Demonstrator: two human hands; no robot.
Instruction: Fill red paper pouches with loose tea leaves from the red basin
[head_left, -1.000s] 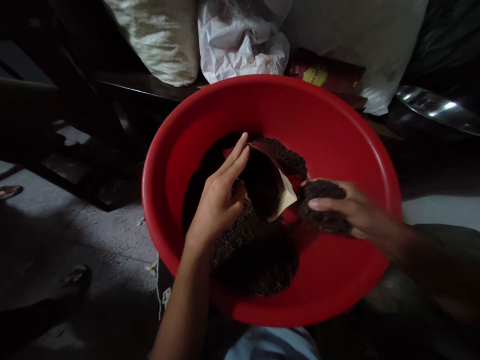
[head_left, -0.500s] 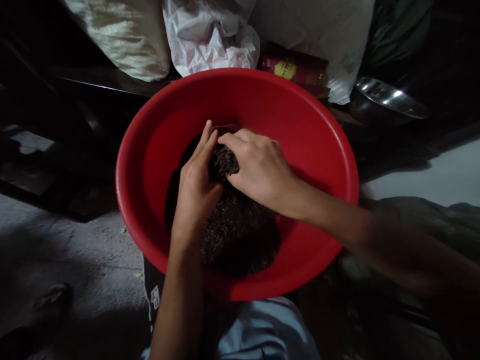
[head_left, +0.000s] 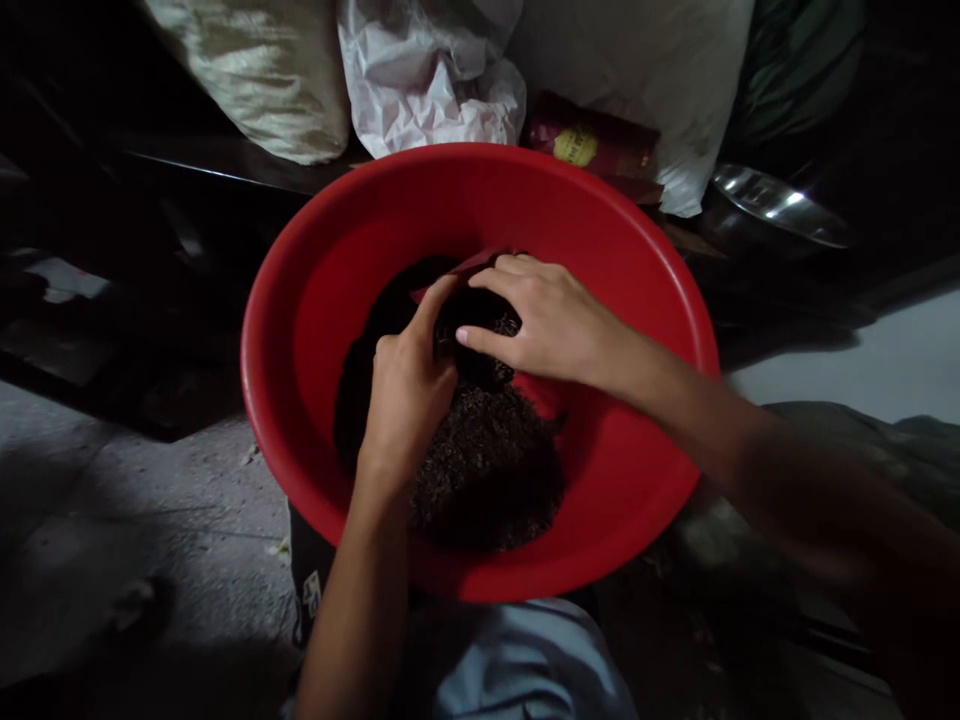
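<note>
A wide red plastic basin holds a heap of dark, dry shreds that look like loose tea leaves. Inside it, a dark red packet shows only part of its edge; the rest is hidden by my hands and shadow. My left hand is curled round the near left side of this packet. Over its mouth, my right hand has the thumb held away from the curved fingers, with nothing visible between them. Its fingertips are by the packet's far edge, partly hidden.
Behind the basin stand a pale woven sack, a crumpled white plastic bag and a maroon packet with a yellow label. A shiny metal bowl is at the right. Grey floor shows at the left.
The clump of dark shreds in my right hand is gone from its fingers, and its thumb has spread away. More of the dark red packet's edge now shows.
</note>
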